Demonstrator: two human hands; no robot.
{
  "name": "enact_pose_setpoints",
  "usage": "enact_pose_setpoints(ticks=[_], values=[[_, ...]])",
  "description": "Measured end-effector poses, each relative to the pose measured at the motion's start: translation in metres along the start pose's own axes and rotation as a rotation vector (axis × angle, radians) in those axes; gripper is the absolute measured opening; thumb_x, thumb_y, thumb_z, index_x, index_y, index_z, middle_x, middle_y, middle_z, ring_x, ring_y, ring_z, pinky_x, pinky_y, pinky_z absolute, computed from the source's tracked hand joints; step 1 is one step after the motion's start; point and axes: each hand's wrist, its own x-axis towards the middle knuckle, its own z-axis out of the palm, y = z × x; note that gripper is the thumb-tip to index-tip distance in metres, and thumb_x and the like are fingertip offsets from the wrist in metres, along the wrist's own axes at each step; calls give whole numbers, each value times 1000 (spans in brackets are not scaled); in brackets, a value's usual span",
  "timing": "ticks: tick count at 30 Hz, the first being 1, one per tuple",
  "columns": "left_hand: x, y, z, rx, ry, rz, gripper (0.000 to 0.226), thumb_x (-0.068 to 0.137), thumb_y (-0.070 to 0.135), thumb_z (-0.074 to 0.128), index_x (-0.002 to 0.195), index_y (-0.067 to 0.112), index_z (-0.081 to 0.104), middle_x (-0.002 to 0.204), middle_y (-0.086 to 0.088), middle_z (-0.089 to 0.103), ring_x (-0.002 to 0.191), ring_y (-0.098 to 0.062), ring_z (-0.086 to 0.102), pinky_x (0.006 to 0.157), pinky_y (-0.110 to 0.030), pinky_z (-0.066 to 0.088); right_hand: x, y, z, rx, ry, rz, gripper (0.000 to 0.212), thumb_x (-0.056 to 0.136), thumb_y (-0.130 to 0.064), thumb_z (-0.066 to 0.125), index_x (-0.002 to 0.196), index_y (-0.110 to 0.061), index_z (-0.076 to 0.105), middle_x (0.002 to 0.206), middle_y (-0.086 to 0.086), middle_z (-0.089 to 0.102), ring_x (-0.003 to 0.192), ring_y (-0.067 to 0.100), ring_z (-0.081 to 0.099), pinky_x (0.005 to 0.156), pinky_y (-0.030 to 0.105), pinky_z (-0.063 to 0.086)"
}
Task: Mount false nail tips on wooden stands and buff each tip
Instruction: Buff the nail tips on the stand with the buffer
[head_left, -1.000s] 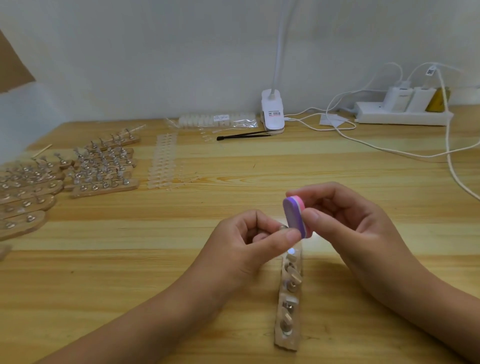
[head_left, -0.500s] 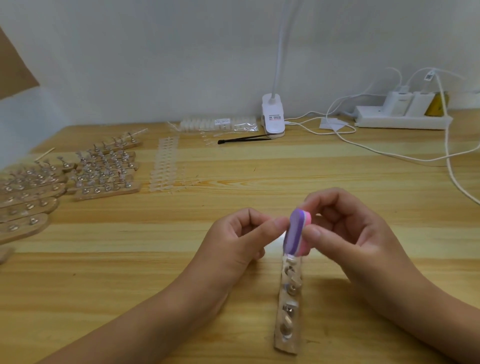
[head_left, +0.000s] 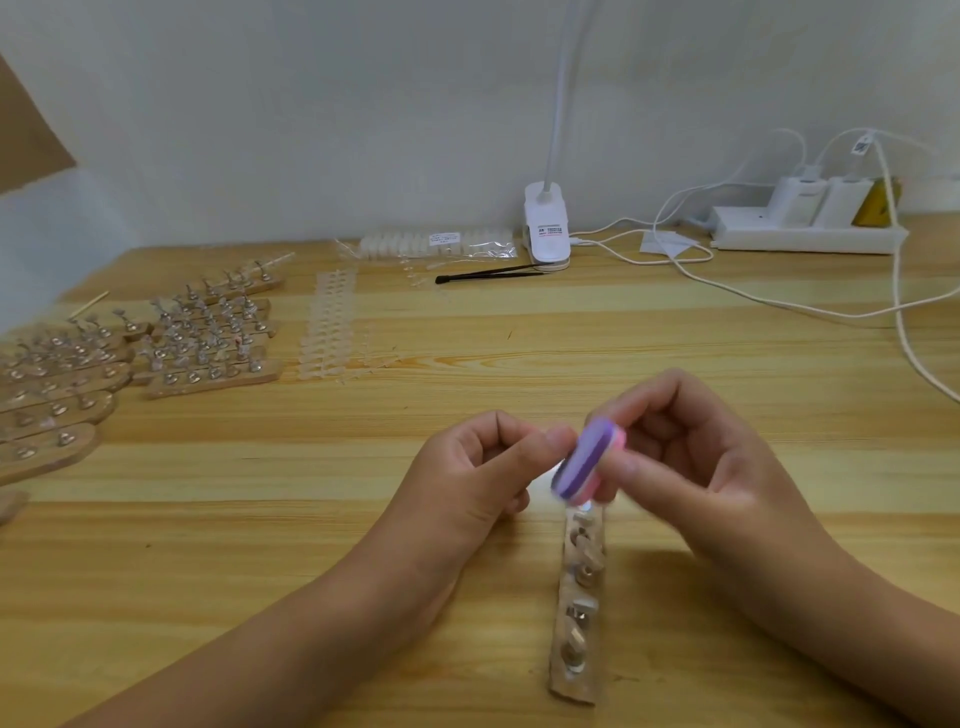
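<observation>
Pinching a purple and pink buffer block (head_left: 584, 464) between thumb and curled fingers (head_left: 649, 400), the right hand (head_left: 706, 467) held it tilted just above the far end of a wooden stand (head_left: 574, 686). The block was blurred, its lower end close over the stand's farthest post. The stand lay flat on the pale wooden surface (head_left: 519, 332), running from under the block toward the person, between the two forearms, with several nail tips (head_left: 582, 548) mounted along it on small metal posts.

The left hand (head_left: 467, 483) sat just left of the block, its fingers curled into the palm and its thumb stretched out so that the tip met the block's purple side. Whether thumb and forefinger pinched a tip or a post there I could not tell, since the block and the blur hid that spot.

Well apart at the left edge lay a cluster of other stands (head_left: 208, 358), most carrying tips, and beside them a strip of loose tips (head_left: 330, 332). Further back were a clear bag of tips (head_left: 441, 244), black tweezers (head_left: 488, 273), the white clip base of a lamp (head_left: 545, 228) and, at the far right, a white power strip (head_left: 805, 239) with chargers and trailing cables (head_left: 896, 291).
</observation>
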Motion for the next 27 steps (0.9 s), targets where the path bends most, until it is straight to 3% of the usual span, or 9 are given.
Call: enact_pose_setpoints(ticks=[2,6,10,13,18,22,27], values=[[0,0,0,-1,2,1,24,60,53,77,60,31,66,57,16,51,53,-3,42,58,-17,38,1,1,-2,4,70,-25,31,72,-23,78,91,-8,59,82,6,71,72,13,67,68,22,54],[0,0,0,9,-1,-2,25,61,54,77,62,31,66,59,15,52,54,-3,43,60,-20,38,-2,0,1,-31,-94,20,24,74,-25,76,89,-13,62,87,4,72,78,12,69,70,21,55],[0,-1,-1,-5,16,-1,27,60,54,78,62,30,66,58,14,47,53,-4,40,61,-23,35,2,-1,-5,-17,122,-56,23,71,-23,78,87,-17,63,82,5,71,73,12,66,68,20,54],[0,-1,-1,14,-1,8,27,63,55,77,63,30,67,59,16,51,55,-3,43,64,-24,37,0,1,-2,-122,-28,10,27,74,-25,77,93,-13,62,89,6,71,82,19,68,74,27,57],[-1,-1,0,19,6,10,25,62,54,76,62,32,66,57,18,50,54,-4,40,65,-25,34,4,3,-4,-74,143,-69,23,75,-24,78,91,-18,62,90,8,70,89,28,65,80,28,53],[-1,-1,0,14,14,6,26,60,54,77,62,31,66,57,17,49,54,-4,40,64,-24,34,3,2,-7,-72,91,-16,27,74,-25,79,90,-15,60,85,1,70,81,16,66,75,22,54],[0,-1,-1,-30,24,-12,27,60,53,79,66,28,68,59,12,46,54,-6,40,61,-22,36,4,1,-6,-56,78,-12,21,76,-19,72,92,-14,58,86,5,68,80,22,64,76,25,54]])
